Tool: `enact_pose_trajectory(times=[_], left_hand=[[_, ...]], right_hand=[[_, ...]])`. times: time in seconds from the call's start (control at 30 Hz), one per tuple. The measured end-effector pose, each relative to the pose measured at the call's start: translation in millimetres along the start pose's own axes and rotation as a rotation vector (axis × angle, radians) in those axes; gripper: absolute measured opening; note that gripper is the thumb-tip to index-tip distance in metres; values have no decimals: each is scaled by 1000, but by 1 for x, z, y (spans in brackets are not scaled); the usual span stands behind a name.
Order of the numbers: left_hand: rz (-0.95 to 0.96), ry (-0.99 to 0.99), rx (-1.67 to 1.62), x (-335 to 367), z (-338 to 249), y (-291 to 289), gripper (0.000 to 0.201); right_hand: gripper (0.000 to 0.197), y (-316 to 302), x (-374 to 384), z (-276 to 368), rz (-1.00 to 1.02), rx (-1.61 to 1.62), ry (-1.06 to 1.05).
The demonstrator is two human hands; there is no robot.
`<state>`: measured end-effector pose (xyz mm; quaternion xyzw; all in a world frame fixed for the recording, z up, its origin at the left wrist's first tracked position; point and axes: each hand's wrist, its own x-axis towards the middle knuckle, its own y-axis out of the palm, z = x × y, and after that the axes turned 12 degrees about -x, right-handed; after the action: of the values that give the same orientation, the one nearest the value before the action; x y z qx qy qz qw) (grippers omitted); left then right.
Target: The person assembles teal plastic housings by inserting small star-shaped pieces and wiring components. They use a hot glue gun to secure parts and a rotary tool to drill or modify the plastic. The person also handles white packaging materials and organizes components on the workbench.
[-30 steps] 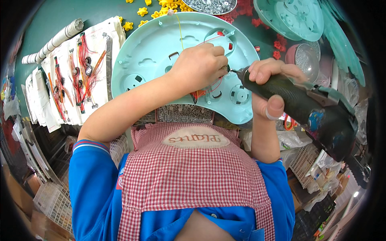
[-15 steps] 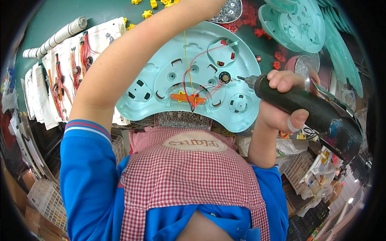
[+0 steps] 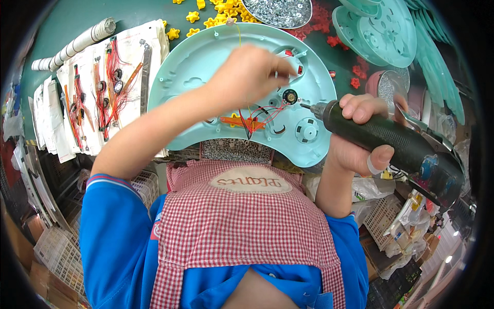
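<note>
A kidney-shaped teal plastic shell [image 3: 195, 67] lies inner side up on the green table. It carries an orange circuit board [image 3: 237, 122], red wires and a small round black part [image 3: 289, 96]. My left hand [image 3: 252, 72] hovers over the shell's middle with its fingertips pinched together near the upper right openings; what they pinch is too small to see. My right hand [image 3: 360, 136] grips a black electric screwdriver [image 3: 396, 147] lying nearly level. Its bit tip points left, just right of the round black part.
A tray of silver screws [image 3: 278, 10], yellow star pieces [image 3: 218, 9] and red pieces [image 3: 321, 18] lie at the back. Stacked teal shells [image 3: 383, 31] and a pink bowl [image 3: 388, 85] sit at right. Wired parts on white sheets [image 3: 103, 92] lie at left, baskets below.
My left hand left the shell, reached up toward the screw tray, and has come back over the shell with pinched fingers. The screwdriver has barely moved.
</note>
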<state>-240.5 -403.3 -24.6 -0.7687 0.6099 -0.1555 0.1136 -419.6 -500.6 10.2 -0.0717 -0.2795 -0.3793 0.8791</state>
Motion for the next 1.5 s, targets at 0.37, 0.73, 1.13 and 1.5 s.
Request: enact_pose_trajectory(times=[0.37,0.73,1.13,1.5], left_hand=[[-115,355,143,-39,5,16,17],[-79,296,140,-45,5,16,34],[-198,391,121,-48,8,18,40],[70,100,196,-59,-5,23,31]], right_hand=[[77,20,2,8,47,181,-5],[82,27,5,9,77,182,29],[81,27,4,9,-66,300,54],[74,24,5,-8,86,-178,46]])
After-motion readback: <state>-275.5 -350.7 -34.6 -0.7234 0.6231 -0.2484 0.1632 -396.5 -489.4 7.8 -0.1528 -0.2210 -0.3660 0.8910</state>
